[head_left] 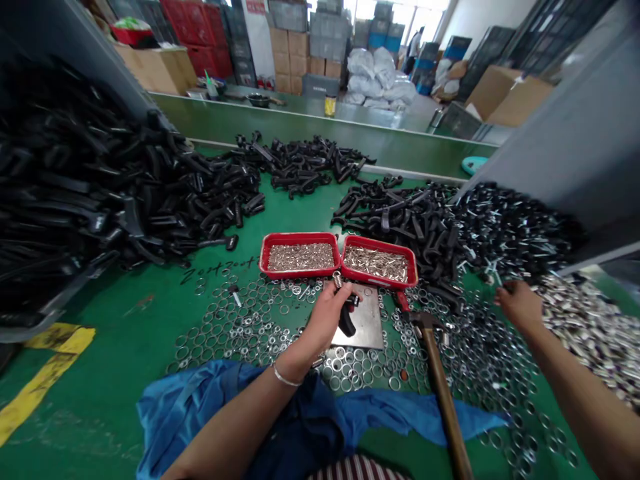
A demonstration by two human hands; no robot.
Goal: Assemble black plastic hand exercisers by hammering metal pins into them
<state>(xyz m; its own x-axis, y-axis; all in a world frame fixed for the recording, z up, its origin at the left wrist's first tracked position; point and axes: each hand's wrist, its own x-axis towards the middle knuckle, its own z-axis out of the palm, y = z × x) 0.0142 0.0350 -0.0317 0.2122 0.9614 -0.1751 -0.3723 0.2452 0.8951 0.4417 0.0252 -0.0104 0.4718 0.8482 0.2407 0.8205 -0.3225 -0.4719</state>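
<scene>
My left hand [327, 313] is closed on a curved black plastic handle [346, 321], held above a square metal plate [370, 317]. A small metal spring [338, 279] shows at its fingertips. Far to the right, my right hand [520, 305] pinches a screw with a bright shank [498, 279], at the front edge of a heap of black-headed screws [515, 230]. Beyond the plate, two red trays stand side by side: the left tray [300, 273] contains tiny metal pieces, the right tray [380, 281] thin metal pins.
A hammer [443, 393] lies right of the plate, among many loose metal rings [345, 367]. Black handles are heaped at left [125, 193] and behind the trays [400, 213]. Metal sleeves [590, 327] cover the far right. Blue cloth [200, 407] lies along the front edge.
</scene>
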